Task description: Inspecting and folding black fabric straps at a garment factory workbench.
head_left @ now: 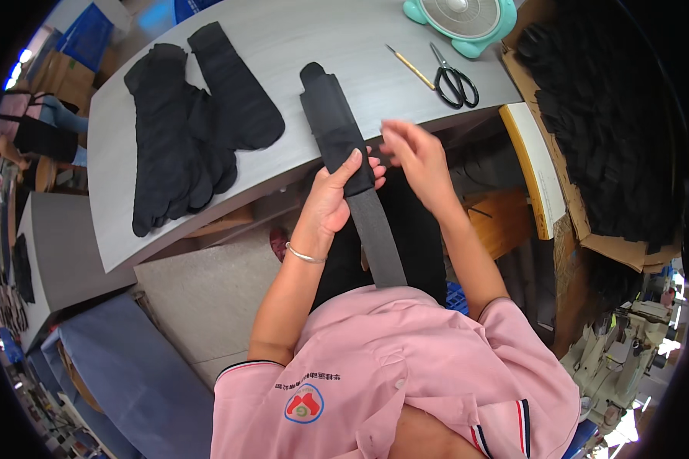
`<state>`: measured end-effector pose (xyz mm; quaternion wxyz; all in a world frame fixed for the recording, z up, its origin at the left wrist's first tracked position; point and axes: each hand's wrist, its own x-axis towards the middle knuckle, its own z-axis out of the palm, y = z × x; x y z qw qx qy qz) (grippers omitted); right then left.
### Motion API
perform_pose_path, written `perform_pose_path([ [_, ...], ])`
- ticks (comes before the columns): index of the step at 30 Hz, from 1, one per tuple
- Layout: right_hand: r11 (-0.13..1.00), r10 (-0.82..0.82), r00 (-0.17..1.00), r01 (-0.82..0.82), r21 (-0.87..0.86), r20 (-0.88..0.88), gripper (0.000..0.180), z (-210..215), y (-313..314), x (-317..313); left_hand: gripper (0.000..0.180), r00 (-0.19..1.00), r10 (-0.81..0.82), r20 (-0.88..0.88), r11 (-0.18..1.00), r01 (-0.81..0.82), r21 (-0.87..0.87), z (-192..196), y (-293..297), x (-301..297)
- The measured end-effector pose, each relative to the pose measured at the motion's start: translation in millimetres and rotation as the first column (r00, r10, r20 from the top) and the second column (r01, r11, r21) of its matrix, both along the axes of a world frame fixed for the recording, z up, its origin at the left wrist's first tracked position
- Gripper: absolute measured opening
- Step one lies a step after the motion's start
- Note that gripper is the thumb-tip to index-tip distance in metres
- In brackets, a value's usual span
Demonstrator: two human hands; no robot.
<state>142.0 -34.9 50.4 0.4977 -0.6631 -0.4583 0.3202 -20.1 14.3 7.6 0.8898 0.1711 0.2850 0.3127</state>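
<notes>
My left hand (337, 187) is closed around a black fabric sleeve, sock-like in shape (333, 115), with the thumb lying on top. The sleeve sits around a long, flat dark grey board (379, 245). One end of the board rests against my waist; a rounded dark tip sticks out past the sleeve's far end, over the table. My right hand (421, 157) hovers just right of the sleeve, apart from it, fingers loosely bent and slightly blurred, with nothing seen in them. Several black socks (164, 145) lie piled on the table at the left, one more (237, 92) slanting beside them.
The grey table (298, 38) curves across the front. Black-handled scissors (455, 80), a thin pointed tool with a yellow handle (413, 69) and a turquoise fan (475, 38) are on it. A carton (635, 260) of black pieces stands right, above a sewing machine (624, 352).
</notes>
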Motion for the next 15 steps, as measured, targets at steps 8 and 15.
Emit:
perform_pose_path([
  [8, 0.946, 0.11, 0.956, -0.185, -0.265, -0.271, 0.045, 2.3, 145.2, 26.1, 0.04, 0.993, -0.111, -0.046, 0.993, 0.112, 0.023, 5.8, 6.2, 8.4],
  [15, 0.935, 0.116, 0.932, -0.22, -0.279, -0.343, 0.034, -43.3, 184.8, 26.0, 0.037, 0.995, -0.078, -0.07, 0.997, 0.079, 0.017, 2.4, 18.9, 16.1],
])
